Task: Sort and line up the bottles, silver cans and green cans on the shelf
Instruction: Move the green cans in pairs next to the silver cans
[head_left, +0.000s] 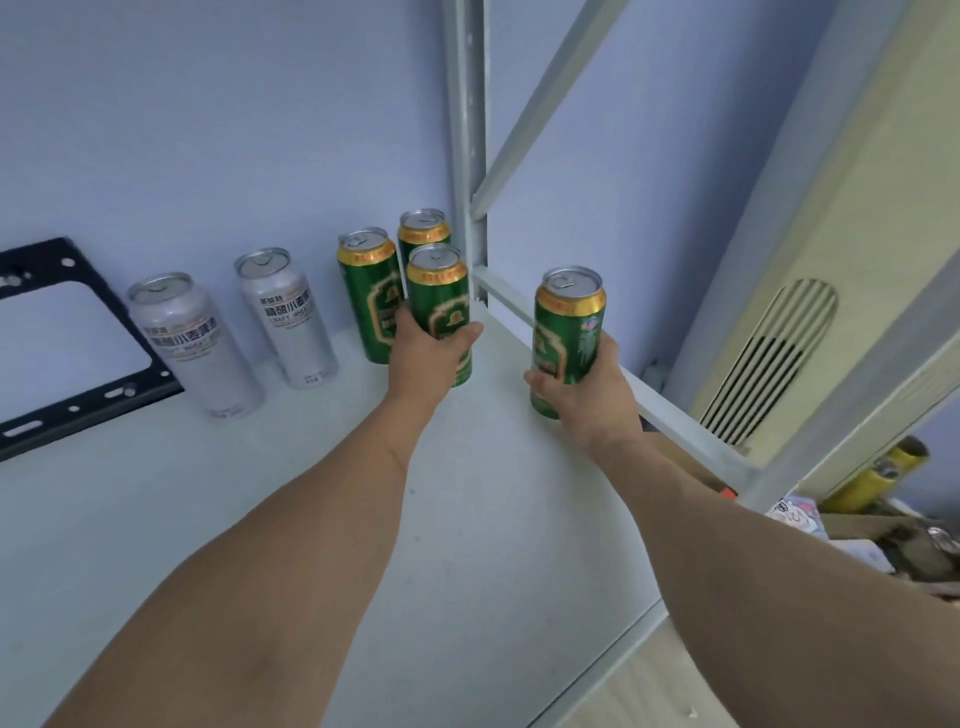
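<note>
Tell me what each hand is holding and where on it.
Left hand grips a green can around its lower body; right hand grips another green can around its lower half.

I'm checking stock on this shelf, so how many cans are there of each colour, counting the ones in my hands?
Green cans: 4
Silver cans: 2
Total: 6 cans

Your left hand (422, 358) and right hand (587, 395) are bare; both forearms show no sleeves.
</note>
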